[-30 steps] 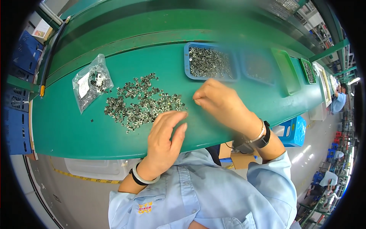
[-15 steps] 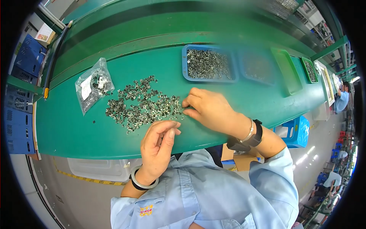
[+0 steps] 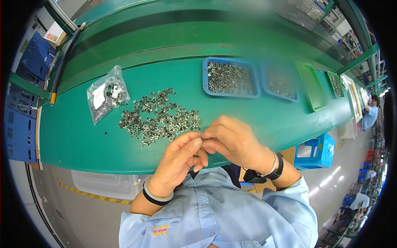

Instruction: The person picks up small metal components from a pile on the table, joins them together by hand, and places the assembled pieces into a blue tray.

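My left hand (image 3: 179,159) and my right hand (image 3: 231,140) meet fingertip to fingertip over the table's near edge. Both pinch at the same spot, and a tiny dark piece barely shows between them; its kind is too small to make out. Just beyond the hands spreads a loose pile of small shiny metal parts (image 3: 165,120) on the green tabletop (image 3: 82,153). Left of the pile lies a clear plastic bag (image 3: 108,95) with a white label, holding more such parts.
At the back right stand a blue tray (image 3: 231,96) full of small metal parts, a second blue tray (image 3: 281,96) with fewer, a green tray (image 3: 312,89) and a smaller green tray (image 3: 336,84). A blue stool (image 3: 316,153) is beyond the table's right front edge.
My right hand has drawn back from the pile's right edge toward me. Its fingertips now meet those of my left hand, which has closed into a pinch.
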Demonstrator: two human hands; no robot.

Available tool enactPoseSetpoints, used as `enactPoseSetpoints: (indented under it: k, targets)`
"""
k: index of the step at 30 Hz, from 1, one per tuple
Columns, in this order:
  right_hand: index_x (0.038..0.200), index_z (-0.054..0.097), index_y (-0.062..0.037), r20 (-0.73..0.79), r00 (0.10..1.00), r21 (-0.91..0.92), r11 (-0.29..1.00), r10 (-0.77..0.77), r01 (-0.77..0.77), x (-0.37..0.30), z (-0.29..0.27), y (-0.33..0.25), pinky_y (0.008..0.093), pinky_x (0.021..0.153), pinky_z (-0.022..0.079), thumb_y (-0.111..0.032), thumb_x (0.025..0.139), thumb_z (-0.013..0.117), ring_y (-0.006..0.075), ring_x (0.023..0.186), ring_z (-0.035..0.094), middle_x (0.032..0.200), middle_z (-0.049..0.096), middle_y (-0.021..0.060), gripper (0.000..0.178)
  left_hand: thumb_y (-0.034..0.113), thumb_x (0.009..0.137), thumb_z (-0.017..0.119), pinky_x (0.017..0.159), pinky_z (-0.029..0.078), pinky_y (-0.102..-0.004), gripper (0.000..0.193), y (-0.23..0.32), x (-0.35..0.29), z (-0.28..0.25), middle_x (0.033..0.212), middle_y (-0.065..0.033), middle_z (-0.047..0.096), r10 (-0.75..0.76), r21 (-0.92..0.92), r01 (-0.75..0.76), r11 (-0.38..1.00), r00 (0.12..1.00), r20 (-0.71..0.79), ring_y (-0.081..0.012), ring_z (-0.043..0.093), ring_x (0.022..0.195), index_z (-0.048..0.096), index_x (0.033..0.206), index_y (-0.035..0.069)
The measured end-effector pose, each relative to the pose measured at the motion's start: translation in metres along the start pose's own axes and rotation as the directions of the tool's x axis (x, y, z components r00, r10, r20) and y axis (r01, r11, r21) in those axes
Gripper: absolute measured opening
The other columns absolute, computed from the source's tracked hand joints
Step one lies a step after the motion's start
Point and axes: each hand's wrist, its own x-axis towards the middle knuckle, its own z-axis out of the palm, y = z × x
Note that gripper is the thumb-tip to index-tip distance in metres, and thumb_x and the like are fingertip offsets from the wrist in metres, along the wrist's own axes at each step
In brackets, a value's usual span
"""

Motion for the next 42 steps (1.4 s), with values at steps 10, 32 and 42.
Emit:
enactPoseSetpoints:
  k: [10,32,42]
  targets:
    - [0.093,0.061,-0.0044,-0.026,0.989,0.227,0.964,0.147,-0.138,-0.011,0.011,-0.001,0.0313,0.064,0.048,0.001,0.074,0.070,0.0217,0.077,0.059,0.085,0.060,0.0067,0.022,0.019,0.093,0.054,0.040,0.038,-0.0231,0.017,-0.005,0.002,-0.009,0.077,-0.0096,0.061,0.026,-0.014,-0.026,1.000,0.998,-0.050,-0.0132,0.054,0.052,0.054,0.098,0.002]
    - [0.092,0.061,-0.0059,-0.221,0.971,0.127,0.990,0.095,-0.068,-0.019,0.031,0.001,0.0318,0.063,0.048,0.000,0.073,0.070,0.0222,0.076,0.059,0.084,0.061,0.0064,0.021,0.020,0.095,0.051,0.043,0.038,-0.0208,0.017,-0.011,-0.004,-0.006,0.085,-0.0127,0.064,0.106,0.005,-0.106,0.994,0.990,-0.093,-0.0127,0.058,0.057,0.053,0.096,0.003]
    - [0.089,0.061,-0.0047,-0.203,0.976,0.167,0.985,0.078,-0.044,-0.015,0.026,-0.001,0.0323,0.061,0.049,-0.002,0.074,0.069,0.0219,0.074,0.060,0.082,0.060,0.0060,0.018,0.021,0.094,0.054,0.044,0.038,-0.0210,0.017,-0.008,-0.002,-0.004,0.082,-0.0099,0.062,0.142,0.043,-0.139,0.989,0.988,-0.058,-0.0118,0.056,0.058,0.052,0.094,0.004]
